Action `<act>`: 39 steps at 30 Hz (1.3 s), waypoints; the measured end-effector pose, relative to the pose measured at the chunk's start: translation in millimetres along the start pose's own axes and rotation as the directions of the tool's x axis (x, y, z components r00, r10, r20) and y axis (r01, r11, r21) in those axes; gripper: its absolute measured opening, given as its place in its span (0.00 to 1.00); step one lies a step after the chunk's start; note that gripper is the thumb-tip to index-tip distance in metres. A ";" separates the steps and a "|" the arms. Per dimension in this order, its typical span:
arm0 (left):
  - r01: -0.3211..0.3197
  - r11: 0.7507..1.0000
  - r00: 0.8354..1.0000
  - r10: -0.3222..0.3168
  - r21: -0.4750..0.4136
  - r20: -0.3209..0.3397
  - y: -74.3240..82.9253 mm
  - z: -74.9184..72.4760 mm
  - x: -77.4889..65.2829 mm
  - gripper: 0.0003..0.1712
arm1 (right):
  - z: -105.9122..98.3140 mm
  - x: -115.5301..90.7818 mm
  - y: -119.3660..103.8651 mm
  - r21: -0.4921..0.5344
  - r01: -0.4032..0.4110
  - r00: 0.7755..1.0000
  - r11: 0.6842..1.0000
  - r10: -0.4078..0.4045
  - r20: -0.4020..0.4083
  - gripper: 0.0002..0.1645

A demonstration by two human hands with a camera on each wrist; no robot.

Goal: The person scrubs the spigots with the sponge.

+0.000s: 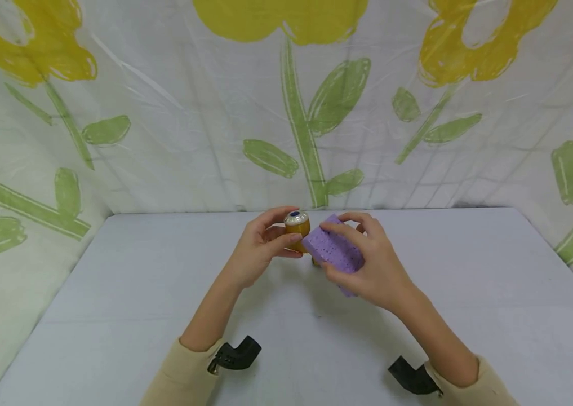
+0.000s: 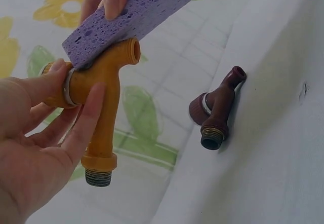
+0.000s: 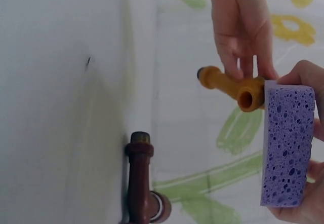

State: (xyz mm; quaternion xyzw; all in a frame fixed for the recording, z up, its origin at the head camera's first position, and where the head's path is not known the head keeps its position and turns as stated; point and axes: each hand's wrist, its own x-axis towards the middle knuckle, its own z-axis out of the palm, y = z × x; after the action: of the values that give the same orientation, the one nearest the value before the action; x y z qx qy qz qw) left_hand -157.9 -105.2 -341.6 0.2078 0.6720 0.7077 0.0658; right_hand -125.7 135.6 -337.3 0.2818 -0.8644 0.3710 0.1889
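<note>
My left hand (image 1: pixel 253 254) grips an orange-yellow tap (image 2: pixel 104 87) by its knob end, above the table. The tap has a silver ring, a short spout and a dark threaded end that points down in the left wrist view. In my right hand (image 1: pixel 380 268) is a purple sponge (image 3: pixel 288 145), pinched between thumb and fingers. One edge of the sponge (image 2: pixel 131 19) touches the tap's body near the knob. Below and beyond both hands, a maroon tap (image 2: pixel 218 105) lies on the table; in the head view the hands and sponge hide most of it.
The white table (image 1: pixel 139 293) spreads out around both hands. Behind it hangs a pale sheet (image 1: pixel 180 113) with painted yellow flowers and green stems. Black wrist mounts (image 1: pixel 238 354) stick out from the beige sleeves (image 1: pixel 185 375).
</note>
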 end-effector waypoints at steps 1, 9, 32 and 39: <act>-0.010 0.999 1.000 0.011 0.036 -0.013 0.1 0.1 0.0 0.28 | -0.1 0.2 0.9 -0.008 0.007 1.000 1.000 -0.007 -0.006 0.33; -0.034 0.987 0.995 0.049 0.159 -0.088 1.4 1.9 0.2 0.26 | -1.4 0.1 2.3 -0.049 0.001 1.000 0.999 -0.002 -0.016 0.33; 0.005 0.982 0.983 0.030 0.189 -0.179 5.9 6.8 -0.6 0.24 | -5.0 0.1 -0.1 -0.222 0.147 0.985 0.964 -0.163 -0.055 0.34; 0.089 0.981 0.973 -0.049 0.172 -0.224 7.3 6.9 -0.8 0.25 | -3.9 1.6 -3.4 -0.242 0.185 0.974 0.953 -0.210 -0.082 0.35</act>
State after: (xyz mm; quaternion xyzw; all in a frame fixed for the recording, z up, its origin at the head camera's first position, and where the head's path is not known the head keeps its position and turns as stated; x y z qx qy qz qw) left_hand -153.2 -99.8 -334.5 0.1103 0.7436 0.6595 -0.0031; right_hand -124.3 136.1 -332.2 0.3225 -0.8580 0.2611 0.3027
